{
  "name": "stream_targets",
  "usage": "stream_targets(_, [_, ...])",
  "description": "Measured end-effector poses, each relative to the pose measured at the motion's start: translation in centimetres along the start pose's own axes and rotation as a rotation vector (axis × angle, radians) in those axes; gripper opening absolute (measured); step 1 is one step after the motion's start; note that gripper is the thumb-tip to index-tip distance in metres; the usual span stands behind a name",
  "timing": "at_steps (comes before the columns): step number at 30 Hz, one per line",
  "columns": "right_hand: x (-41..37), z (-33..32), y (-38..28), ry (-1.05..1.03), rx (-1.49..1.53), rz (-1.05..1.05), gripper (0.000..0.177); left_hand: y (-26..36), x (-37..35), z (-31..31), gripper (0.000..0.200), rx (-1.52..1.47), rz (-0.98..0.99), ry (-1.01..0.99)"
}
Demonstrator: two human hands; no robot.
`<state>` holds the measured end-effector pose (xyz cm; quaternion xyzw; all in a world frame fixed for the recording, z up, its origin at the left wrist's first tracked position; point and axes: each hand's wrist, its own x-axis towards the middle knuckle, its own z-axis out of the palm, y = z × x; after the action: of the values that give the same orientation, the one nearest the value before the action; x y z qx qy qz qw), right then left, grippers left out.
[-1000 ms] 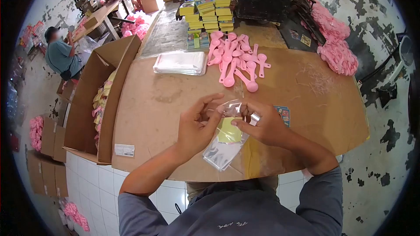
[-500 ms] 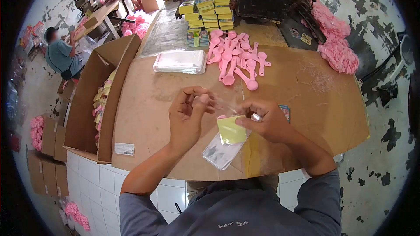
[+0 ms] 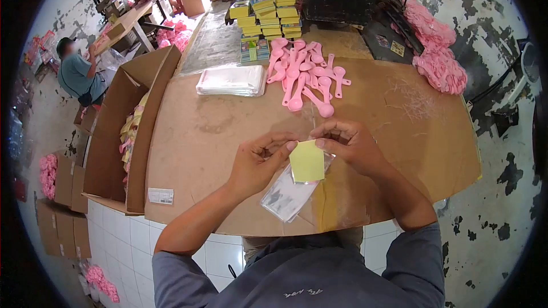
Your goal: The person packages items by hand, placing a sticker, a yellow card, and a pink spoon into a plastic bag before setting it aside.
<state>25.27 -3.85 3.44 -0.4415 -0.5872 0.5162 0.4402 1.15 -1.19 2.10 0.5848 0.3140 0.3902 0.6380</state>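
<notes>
Between my two hands is a small clear plastic bag with a pale yellow card (image 3: pixel 307 161) in it. My left hand (image 3: pixel 264 158) pinches its upper left corner between thumb and fingers. At the upper right corner, my right hand (image 3: pixel 349 144) has thumb and forefinger closed on the edge. Several flat clear bags (image 3: pixel 288 197) lie on the cardboard just below and partly behind the card. Whatever else is inside the held bag is hidden by the card.
Pink measuring spoons (image 3: pixel 297 71) lie piled ahead, beside a stack of clear bags (image 3: pixel 231 81). Yellow-edged card stacks (image 3: pixel 285 5) stand behind. A long cardboard box (image 3: pixel 154 131) holding packed pieces stands at left. A seated person (image 3: pixel 80 71) works farther left.
My left hand has come down and right from the loose clear film to the bag's top corner. My right hand has shifted slightly up, and the card now hangs straighter between both hands.
</notes>
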Motion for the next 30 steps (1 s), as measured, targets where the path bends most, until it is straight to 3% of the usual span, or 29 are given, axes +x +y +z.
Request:
stream_targets(8, [0.0, -0.3, 0.4, -0.026, 0.079, 0.004, 0.021, -0.2, -0.3, -0.2, 0.026, 0.182, 0.051, 0.006])
stream_targets(12, [0.1, -0.5, 0.5, 0.003, 0.02, 0.002, 0.016, -0.3, -0.3, -0.2, 0.025, 0.104, 0.036, 0.021])
stream_targets(24, [0.4, -2.5, -0.1, -0.191, -0.054, -0.164, 0.016, -0.2, -0.3, -1.5, 0.023, 0.01, 0.078, -0.084])
stream_targets(26, [0.3, -2.5, -0.3, -0.18, -0.078, -0.136, 0.015, -0.5, -0.1, -1.9, 0.024, -0.121, 0.074, -0.13])
stream_targets(30, [0.2, -2.3, 0.1, -0.154, -0.129, -0.111, 0.014, -0.7, -0.1, -1.7, 0.025, -0.068, 0.032, -0.118])
